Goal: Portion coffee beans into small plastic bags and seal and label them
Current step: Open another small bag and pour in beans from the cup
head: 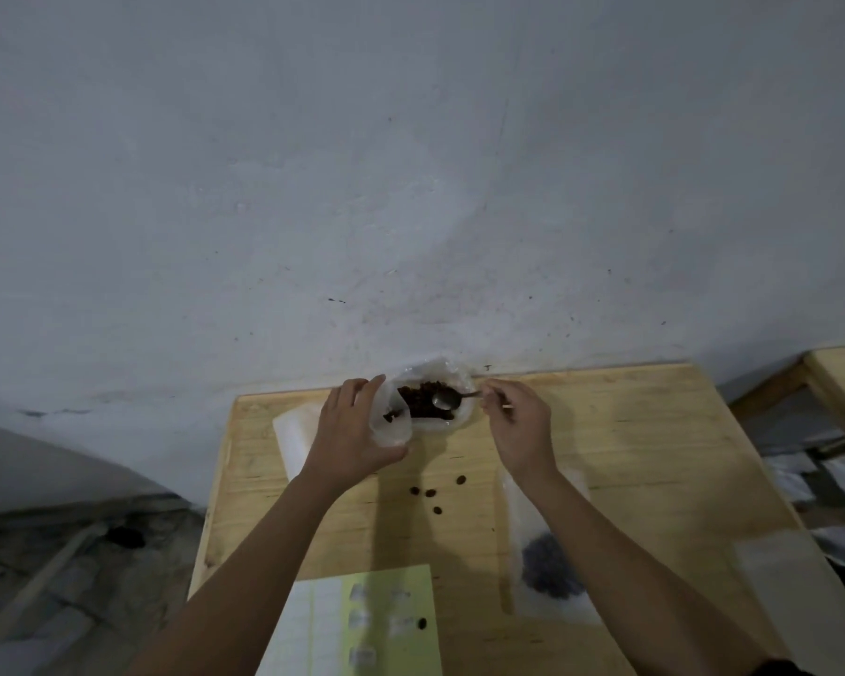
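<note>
From the head camera, the left hand (350, 424) curls its fingers and thumb round a small clear plastic bag (390, 422), held upright with a few beans inside. Just beside it, at the far edge of the wooden table (630, 456) against the wall, sits an open bag of coffee beans (423, 400). The right hand (515, 424) pinches the handle of a metal spoon (446, 398), its bowl over those beans. Loose beans (430, 493) lie between the forearms. A filled bag (550, 565) lies flat under the right forearm, and a label sheet (362, 622) lies at the near edge.
</note>
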